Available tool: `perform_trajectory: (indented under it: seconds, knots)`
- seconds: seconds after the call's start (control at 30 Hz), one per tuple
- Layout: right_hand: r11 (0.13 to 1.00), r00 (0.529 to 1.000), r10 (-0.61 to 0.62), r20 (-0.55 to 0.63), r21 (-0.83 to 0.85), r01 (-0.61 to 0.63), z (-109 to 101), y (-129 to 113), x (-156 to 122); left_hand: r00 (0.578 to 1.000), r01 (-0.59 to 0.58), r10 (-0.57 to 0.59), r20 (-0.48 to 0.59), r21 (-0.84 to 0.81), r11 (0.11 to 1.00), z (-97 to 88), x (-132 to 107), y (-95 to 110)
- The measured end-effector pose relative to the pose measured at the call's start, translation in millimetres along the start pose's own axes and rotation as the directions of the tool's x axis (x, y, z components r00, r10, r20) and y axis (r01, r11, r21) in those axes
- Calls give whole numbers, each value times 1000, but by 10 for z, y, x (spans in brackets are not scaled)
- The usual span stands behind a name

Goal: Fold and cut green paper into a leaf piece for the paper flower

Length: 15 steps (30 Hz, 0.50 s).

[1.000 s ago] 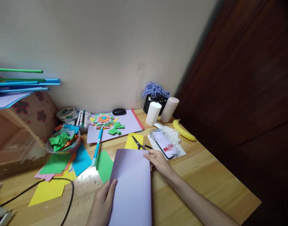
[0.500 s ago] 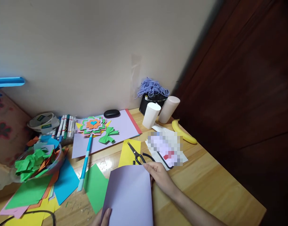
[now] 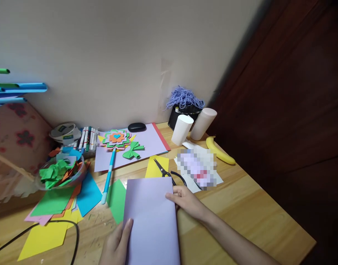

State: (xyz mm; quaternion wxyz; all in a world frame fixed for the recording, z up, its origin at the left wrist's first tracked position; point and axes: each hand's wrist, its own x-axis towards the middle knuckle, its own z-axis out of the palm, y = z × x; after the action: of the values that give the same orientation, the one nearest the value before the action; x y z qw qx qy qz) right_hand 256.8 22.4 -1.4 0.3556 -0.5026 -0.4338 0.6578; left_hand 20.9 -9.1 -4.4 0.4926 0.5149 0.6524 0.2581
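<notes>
A folded lilac paper sheet (image 3: 151,217) lies on the wooden table (image 3: 240,206) in front of me. My left hand (image 3: 116,244) rests flat against its lower left edge, fingers stretched along the paper. My right hand (image 3: 187,200) grips the sheet's upper right edge, thumb on top. Black scissors (image 3: 169,173) lie just beyond my right hand, partly on a yellow paper (image 3: 155,167).
A paper flower on a lilac card (image 3: 122,141), a blue pen (image 3: 108,176), coloured sheets (image 3: 61,200), a bowl of paper scraps (image 3: 60,171), markers (image 3: 86,138), two white cups (image 3: 191,127), a banana (image 3: 220,151) and a black cable (image 3: 61,228) are around. A wall stands behind.
The view swung left and back. Both hands stayed on the lilac sheet; my left hand shows more fully again at its lower left edge.
</notes>
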Motion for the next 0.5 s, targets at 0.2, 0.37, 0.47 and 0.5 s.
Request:
perform_trajectory:
  seconds: [0.2, 0.37, 0.47, 0.5]
  knots:
    - [1000, 999, -18, 31, -20, 19, 63, 12, -30, 996, 44, -28, 85, -194, 980, -47, 38, 182]
    - [996, 997, 53, 49, -79, -49, 119, 78, -61, 999, -26, 31, 23, -193, 981, -45, 43, 156]
    - [996, 999, 16, -47, -86, -19, 163, 104, -54, 999, -33, 38, 19, -217, 976, -52, 59, 130]
    - [997, 1000, -1, -22, -79, -1, 178, 102, -58, 999, -23, 27, 16, -229, 973, -57, 64, 127]
